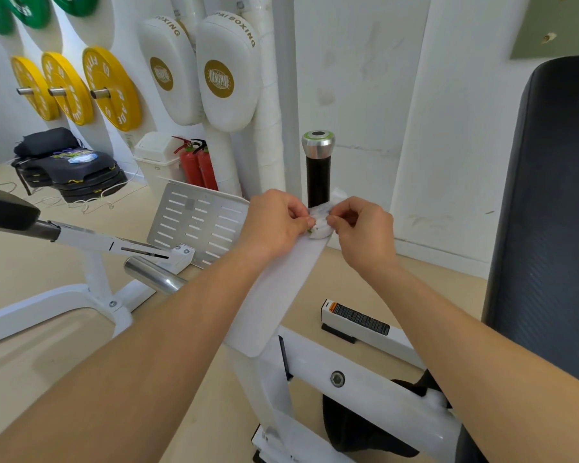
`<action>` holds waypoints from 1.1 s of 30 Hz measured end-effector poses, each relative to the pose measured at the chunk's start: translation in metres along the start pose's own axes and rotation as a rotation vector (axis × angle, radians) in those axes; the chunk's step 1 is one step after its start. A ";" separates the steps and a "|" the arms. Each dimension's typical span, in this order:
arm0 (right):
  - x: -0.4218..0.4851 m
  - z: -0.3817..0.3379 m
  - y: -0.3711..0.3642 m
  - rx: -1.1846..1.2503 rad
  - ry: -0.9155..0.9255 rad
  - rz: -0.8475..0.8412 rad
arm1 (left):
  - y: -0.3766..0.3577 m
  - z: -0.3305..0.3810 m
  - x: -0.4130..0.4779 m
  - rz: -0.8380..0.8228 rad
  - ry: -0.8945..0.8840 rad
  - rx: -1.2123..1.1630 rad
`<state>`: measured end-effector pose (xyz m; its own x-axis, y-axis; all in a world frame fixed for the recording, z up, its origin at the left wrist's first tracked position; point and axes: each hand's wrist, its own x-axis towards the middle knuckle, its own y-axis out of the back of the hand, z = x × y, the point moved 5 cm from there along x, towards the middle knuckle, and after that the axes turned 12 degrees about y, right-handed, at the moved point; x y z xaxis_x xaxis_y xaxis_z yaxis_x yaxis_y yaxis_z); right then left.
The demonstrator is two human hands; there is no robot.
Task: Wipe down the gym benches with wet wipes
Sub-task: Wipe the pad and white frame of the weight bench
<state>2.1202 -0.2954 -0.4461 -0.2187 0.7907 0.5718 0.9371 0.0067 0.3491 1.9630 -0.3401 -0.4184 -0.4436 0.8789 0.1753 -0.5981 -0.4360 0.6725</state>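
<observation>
while both hands [318, 225] pinch it, wet wipe [321, 225] looks crumpled, white.

Scuffed white walls [365, 61] above a pale beige floor [30, 269]. Yellow weight plates [111, 88] on wall pegs, green plates [30, 8] higher up. Two white boxing pads [226, 71] hanging alongside. Red fire extinguishers [198, 165] just beside a white bin [154, 155]. Stacked black plates [87, 182] on the floor at left.

Pinched between my left hand [274, 222] and right hand [361, 230], the wipe [320, 225] sits on the frame arm [281, 289], just before the upright handle [318, 172]. The bench pad [549, 228] stands to my right. The footplate [194, 222] lies left, with fire extinguishers [198, 165] and hanging boxing pads [228, 71] behind it.
</observation>
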 end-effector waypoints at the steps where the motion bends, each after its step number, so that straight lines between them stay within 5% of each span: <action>1: -0.001 0.001 -0.001 -0.019 0.000 -0.014 | 0.000 0.000 0.000 -0.005 0.000 0.016; 7: 0.003 -0.011 0.004 -0.079 0.009 -0.062 | 0.008 0.012 -0.005 0.033 0.004 0.056; 15: 0.036 -0.067 0.024 0.056 0.158 0.207 | 0.042 0.039 0.005 0.292 -0.077 -0.290; 23: 0.011 -0.027 0.006 0.018 0.088 0.117 | 0.013 0.006 0.009 0.131 -0.025 -0.144; 29: -0.006 -0.011 -0.004 -0.080 0.035 -0.014 | -0.003 -0.005 0.005 0.014 -0.056 0.178; 33: -0.014 -0.006 -0.002 -0.119 -0.008 -0.048 | 0.004 -0.006 0.002 0.027 -0.008 0.097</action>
<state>2.1198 -0.3101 -0.4500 -0.2599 0.7961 0.5465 0.8864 -0.0279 0.4621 1.9557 -0.3412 -0.4197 -0.4532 0.8688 0.1996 -0.5181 -0.4389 0.7342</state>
